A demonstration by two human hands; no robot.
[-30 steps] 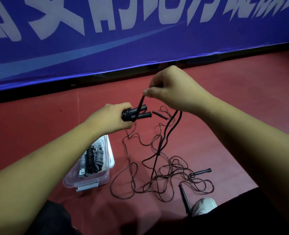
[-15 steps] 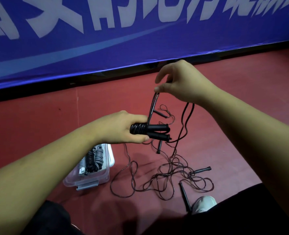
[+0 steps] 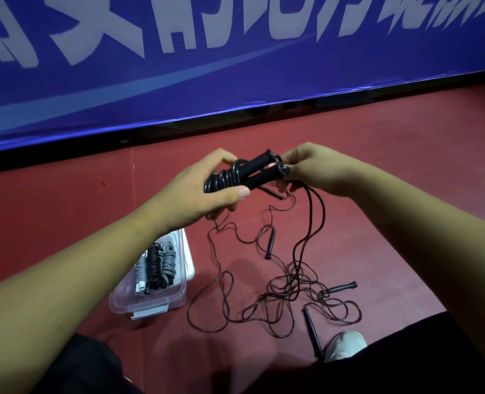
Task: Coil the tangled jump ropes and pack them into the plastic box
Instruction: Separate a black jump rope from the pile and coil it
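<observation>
At the left we see the clear plastic box (image 3: pixel 150 304) on the red floor (image 3: pixel 392 223), coiled jump ropes (image 3: pixel 156 265) lying inside it. Above it our left hand (image 3: pixel 201 194) grips a black jump rope (image 3: pixel 227 179) wound round its paired handles (image 3: pixel 259 163). Our right hand (image 3: pixel 318 169) pinches its cord at the handle ends; the rest hangs down to the tangled ropes (image 3: pixel 292 291) on the floor.
</observation>
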